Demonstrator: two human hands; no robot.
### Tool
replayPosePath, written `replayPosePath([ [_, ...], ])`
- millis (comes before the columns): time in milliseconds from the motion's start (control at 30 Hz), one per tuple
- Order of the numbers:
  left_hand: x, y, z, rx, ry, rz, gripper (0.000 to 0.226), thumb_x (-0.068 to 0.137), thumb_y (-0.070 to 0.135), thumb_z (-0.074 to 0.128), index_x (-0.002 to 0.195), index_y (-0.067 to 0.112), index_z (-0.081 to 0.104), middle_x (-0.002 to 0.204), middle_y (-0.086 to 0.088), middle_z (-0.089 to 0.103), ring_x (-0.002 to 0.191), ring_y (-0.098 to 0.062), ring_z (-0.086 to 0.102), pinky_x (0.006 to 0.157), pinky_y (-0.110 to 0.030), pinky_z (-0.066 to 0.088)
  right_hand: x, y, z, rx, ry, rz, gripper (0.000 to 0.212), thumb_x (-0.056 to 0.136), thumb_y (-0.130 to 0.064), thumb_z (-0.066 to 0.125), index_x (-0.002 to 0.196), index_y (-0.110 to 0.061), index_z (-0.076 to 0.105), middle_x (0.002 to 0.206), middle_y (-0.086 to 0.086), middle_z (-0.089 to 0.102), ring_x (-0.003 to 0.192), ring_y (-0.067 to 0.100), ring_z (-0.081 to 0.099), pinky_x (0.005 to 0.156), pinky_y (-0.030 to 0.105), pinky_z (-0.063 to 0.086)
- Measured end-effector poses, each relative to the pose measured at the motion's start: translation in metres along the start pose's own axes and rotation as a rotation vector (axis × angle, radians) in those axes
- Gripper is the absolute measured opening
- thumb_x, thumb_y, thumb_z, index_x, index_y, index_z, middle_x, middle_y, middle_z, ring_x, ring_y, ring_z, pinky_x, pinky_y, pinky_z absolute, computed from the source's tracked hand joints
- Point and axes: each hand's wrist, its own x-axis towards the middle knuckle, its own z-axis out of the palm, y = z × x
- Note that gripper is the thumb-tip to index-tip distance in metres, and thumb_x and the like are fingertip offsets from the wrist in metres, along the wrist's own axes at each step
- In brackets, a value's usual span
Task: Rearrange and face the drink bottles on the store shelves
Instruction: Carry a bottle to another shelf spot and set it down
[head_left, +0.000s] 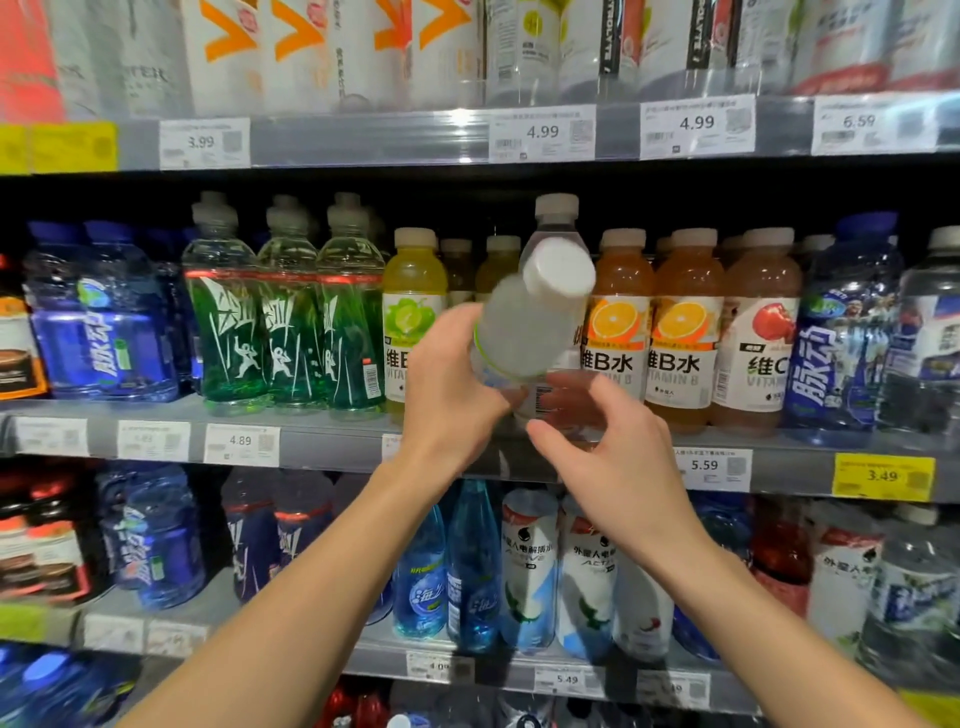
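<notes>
My left hand (451, 384) grips a pale cloudy bottle (524, 322) with a white cap, tilted so its cap points up and right, in front of the middle shelf (322, 441). My right hand (613, 462) hovers just below and right of it, fingers apart, holding nothing. Behind the tilted bottle another clear bottle with a white cap (556, 218) stands upright on the shelf. A lime-labelled yellow bottle (414, 312) stands to its left, two orange-labelled bottles (680, 332) and a reddish one (758, 332) to its right.
Green bottles (288, 312) and blue bottles (104, 317) fill the shelf's left side; more blue bottles (836, 332) stand at the right. The lower shelf holds blue and white bottles (530, 566). Price tags (543, 134) line the shelf edges. The upper shelf is full.
</notes>
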Motion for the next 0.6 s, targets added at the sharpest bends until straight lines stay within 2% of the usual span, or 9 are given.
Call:
replayPosePath([
  [33,-0.007,0.000,-0.001,0.002,-0.010,0.021,0.067,0.063,0.009,0.089,0.125,0.011,0.064,0.117,-0.004,0.068,0.107,-0.017,0.061,0.085,-0.021,0.050,0.000,0.000,0.000,-0.007,0.004,-0.002,0.029,0.084,-0.024,0.075,0.112,-0.025,0.067,0.099,-0.020,0.068,0.095,-0.009,0.062,0.075,0.000,0.043],
  [100,-0.018,-0.002,-0.004,-0.001,-0.014,0.053,0.062,0.064,0.011,0.089,0.122,0.009,0.065,0.114,-0.002,0.068,0.103,-0.011,0.059,0.084,-0.014,0.046,-0.001,0.001,0.001,0.011,0.009,0.007,0.037,0.081,-0.022,0.079,0.115,-0.024,0.064,0.101,-0.020,0.068,0.096,-0.013,0.060,0.072,-0.003,0.041],
  [167,-0.023,-0.002,-0.008,-0.017,0.018,0.075,0.062,0.066,0.015,0.088,0.122,0.006,0.064,0.116,-0.003,0.066,0.103,-0.006,0.055,0.085,-0.004,0.040,-0.002,0.001,0.001,0.069,0.004,0.012,0.052,0.078,-0.023,0.082,0.125,-0.025,0.059,0.108,-0.018,0.067,0.099,-0.015,0.059,0.073,0.000,0.045],
  [233,-0.024,0.001,-0.013,-0.032,0.064,0.092,0.060,0.067,0.017,0.084,0.122,0.005,0.064,0.116,-0.002,0.066,0.104,-0.002,0.055,0.086,-0.003,0.040,-0.001,-0.002,0.001,0.141,-0.017,-0.013,0.061,0.076,-0.024,0.085,0.130,-0.027,0.056,0.115,-0.016,0.066,0.102,-0.014,0.059,0.074,0.005,0.050],
  [400,-0.031,0.012,-0.024,0.042,0.133,0.200,0.057,0.066,-0.014,0.081,0.119,0.002,0.065,0.112,-0.008,0.067,0.104,-0.007,0.058,0.089,-0.005,0.041,-0.001,-0.013,0.010,0.150,0.030,-0.156,0.068,0.065,-0.043,0.088,0.124,-0.026,0.058,0.115,-0.010,0.067,0.108,0.006,0.064,0.079,0.017,0.055],
  [467,-0.035,0.014,-0.031,0.031,0.127,0.232,0.059,0.064,-0.018,0.079,0.118,0.001,0.064,0.111,-0.009,0.066,0.103,-0.011,0.059,0.086,-0.010,0.045,-0.004,-0.017,0.012,0.094,0.064,-0.204,0.070,0.061,-0.057,0.081,0.122,-0.033,0.056,0.113,-0.013,0.066,0.107,0.004,0.064,0.083,0.021,0.055],
  [600,-0.046,0.017,-0.045,0.011,0.111,0.222,0.065,0.058,-0.017,0.081,0.119,0.000,0.063,0.110,-0.008,0.064,0.102,-0.016,0.059,0.084,-0.013,0.047,-0.010,-0.025,0.014,0.100,0.071,-0.270,0.068,0.056,-0.059,0.081,0.115,-0.047,0.050,0.106,-0.034,0.062,0.104,-0.004,0.063,0.085,0.017,0.053],
])
